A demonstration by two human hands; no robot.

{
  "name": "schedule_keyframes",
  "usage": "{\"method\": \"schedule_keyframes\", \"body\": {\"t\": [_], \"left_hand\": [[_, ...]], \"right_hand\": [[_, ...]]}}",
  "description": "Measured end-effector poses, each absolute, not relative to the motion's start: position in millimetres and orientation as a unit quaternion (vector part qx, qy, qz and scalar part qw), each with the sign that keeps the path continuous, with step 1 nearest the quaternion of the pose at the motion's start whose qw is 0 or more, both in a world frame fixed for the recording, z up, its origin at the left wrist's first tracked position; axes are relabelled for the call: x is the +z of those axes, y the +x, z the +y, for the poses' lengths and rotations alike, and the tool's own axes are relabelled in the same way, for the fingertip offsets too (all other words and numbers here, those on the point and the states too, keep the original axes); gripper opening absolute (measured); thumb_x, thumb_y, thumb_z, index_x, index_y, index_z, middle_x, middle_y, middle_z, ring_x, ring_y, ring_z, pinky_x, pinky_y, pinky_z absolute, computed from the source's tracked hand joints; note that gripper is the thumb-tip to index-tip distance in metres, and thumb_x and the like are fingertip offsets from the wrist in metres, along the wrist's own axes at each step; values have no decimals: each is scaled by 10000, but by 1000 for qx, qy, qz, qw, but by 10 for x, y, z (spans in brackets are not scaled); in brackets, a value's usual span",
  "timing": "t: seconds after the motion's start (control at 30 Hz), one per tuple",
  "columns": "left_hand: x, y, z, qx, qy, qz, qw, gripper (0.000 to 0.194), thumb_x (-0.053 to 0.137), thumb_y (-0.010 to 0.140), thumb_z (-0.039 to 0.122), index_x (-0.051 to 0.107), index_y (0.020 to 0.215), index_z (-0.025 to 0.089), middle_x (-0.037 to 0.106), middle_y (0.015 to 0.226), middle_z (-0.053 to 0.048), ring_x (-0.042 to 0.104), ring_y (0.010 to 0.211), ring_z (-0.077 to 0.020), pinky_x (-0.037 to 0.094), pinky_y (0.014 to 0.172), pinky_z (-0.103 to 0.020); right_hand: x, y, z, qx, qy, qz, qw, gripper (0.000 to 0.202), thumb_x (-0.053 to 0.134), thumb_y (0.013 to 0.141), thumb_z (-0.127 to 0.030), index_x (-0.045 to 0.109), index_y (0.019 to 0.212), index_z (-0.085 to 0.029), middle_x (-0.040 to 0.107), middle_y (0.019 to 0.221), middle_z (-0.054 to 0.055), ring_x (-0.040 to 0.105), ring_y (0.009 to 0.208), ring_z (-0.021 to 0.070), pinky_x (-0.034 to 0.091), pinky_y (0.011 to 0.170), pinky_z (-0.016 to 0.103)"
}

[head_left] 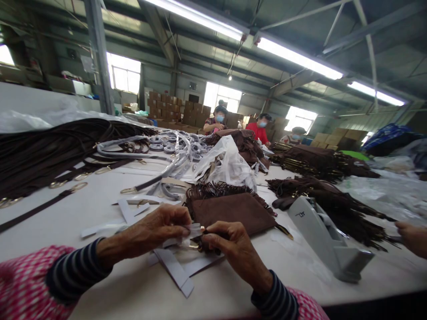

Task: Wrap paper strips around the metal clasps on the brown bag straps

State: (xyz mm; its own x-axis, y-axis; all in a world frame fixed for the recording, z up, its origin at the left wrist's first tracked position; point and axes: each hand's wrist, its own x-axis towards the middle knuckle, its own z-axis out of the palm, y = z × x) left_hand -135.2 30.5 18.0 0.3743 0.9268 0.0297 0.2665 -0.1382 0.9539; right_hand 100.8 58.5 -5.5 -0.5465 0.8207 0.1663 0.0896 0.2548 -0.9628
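Note:
My left hand (160,226) pinches a piece of clear plastic wrap (191,232) between thumb and fingers. Close to it on the right, my right hand (230,240) is closed on a small dark strap end (208,244) with gold-coloured metal parts. Metal hardware shows between the two hands, partly covered by the plastic and fingers. Just behind my hands lies a brown fringed bag (233,213) on the white table (133,275). White paper strips (173,269) lie beneath and in front of my hands.
A grey tape dispenser (325,240) stands at the right. Dark straps (50,155) are heaped at the left, wrapped rings (163,144) farther back. More brown bags (310,162) lie behind. Another person's hand (413,238) is at the right edge; several people sit across the table.

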Motion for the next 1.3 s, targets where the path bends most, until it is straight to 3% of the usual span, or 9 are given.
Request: {"method": "schedule_keyframes", "body": {"t": [0.33, 0.53, 0.63, 0.87, 1.03, 1.3], "left_hand": [[215, -1285, 337, 331, 651, 474, 492, 236, 719, 809, 376, 695, 855, 146, 673, 730, -4, 589, 662, -143, 418, 612, -238], [176, -1261, 341, 325, 604, 470, 555, 358, 693, 843, 489, 682, 849, 131, 674, 677, -25, 536, 544, -114, 395, 534, -223], [178, -1250, 332, 328, 591, 451, 582, 332, 731, 824, 461, 690, 854, 133, 680, 693, -24, 530, 553, -103, 389, 528, -207], [119, -1337, 392, 345, 588, 436, 588, 234, 846, 686, 222, 745, 879, 135, 712, 750, -5, 565, 604, -87, 420, 552, -175], [77, -1377, 428, 338, 589, 440, 587, 279, 858, 676, 236, 748, 915, 141, 733, 700, -12, 634, 551, -125, 482, 522, -203], [94, -1373, 425, 307, 592, 417, 617, 243, 822, 761, 283, 752, 950, 147, 778, 798, -48, 722, 633, -149, 533, 564, -183]], "right_hand": [[-72, 1010, 539, 420, -338, -767, 349, 129, 682, 873, -210, 746, 769, -167, 656, 712, -29, 526, 665, 88, 363, 619, 208], [-60, 1006, 525, 391, -336, -790, 330, 108, 691, 871, -214, 759, 796, -175, 667, 720, -27, 552, 672, 95, 364, 619, 212], [-66, 1013, 524, 388, -335, -796, 323, 104, 690, 878, -226, 769, 824, -183, 691, 747, -19, 583, 700, 106, 387, 649, 212], [-99, 1052, 538, 426, -328, -781, 317, 129, 664, 902, -244, 786, 909, -201, 714, 799, -12, 602, 739, 114, 409, 670, 206], [-105, 1046, 532, 421, -329, -781, 323, 135, 658, 903, -238, 785, 901, -192, 716, 799, -6, 605, 737, 120, 410, 661, 210], [-78, 1039, 513, 389, -331, -794, 329, 133, 656, 907, -231, 777, 874, -186, 713, 781, -6, 607, 715, 120, 406, 654, 219]]}}
